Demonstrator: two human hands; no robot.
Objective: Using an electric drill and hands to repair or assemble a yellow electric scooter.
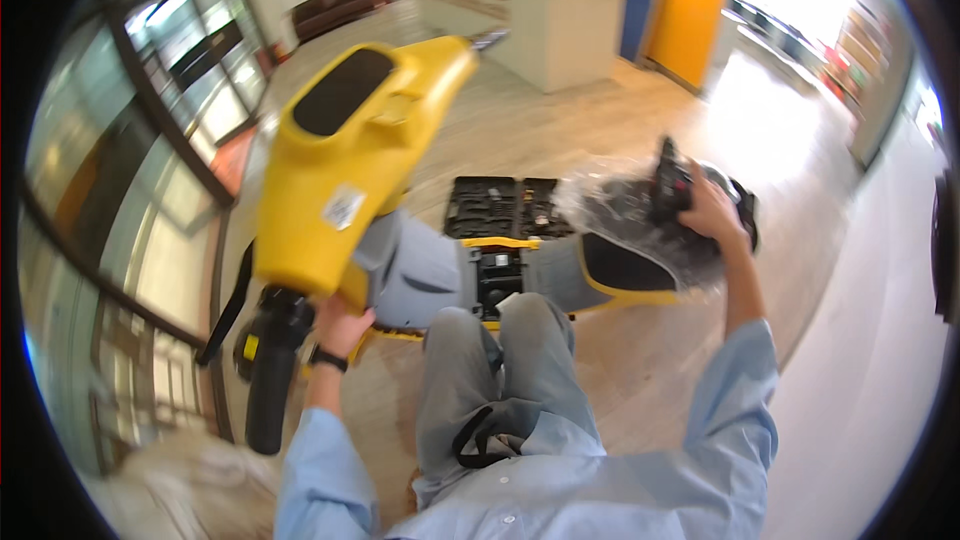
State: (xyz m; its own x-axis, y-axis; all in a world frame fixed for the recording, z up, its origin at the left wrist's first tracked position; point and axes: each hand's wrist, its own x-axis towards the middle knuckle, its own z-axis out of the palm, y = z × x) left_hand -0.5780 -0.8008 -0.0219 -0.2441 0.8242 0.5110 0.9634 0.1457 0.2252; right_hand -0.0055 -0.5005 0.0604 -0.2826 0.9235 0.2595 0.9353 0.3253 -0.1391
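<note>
A yellow and grey electric scooter (415,270) stands crosswise in front of me, its yellow handlebar head (335,180) at the left. Below that head, beside the black handgrip (275,370), my left hand (345,325) holds the yellow front cover; its fingers are partly hidden behind it. At the right, my right hand (715,205) is closed round a black tool shaped like a cordless drill (672,185), blurred and with a red spot. The tool is over the dark seat (700,255), which is partly wrapped in clear plastic film (595,195).
An open black tool case (482,208) lies on the wooden floor beyond the scooter. Between my knees and that case, a compartment (500,275) in the scooter's middle is open. Glass doors (150,170) line the left; a white counter (510,15) stands farther back.
</note>
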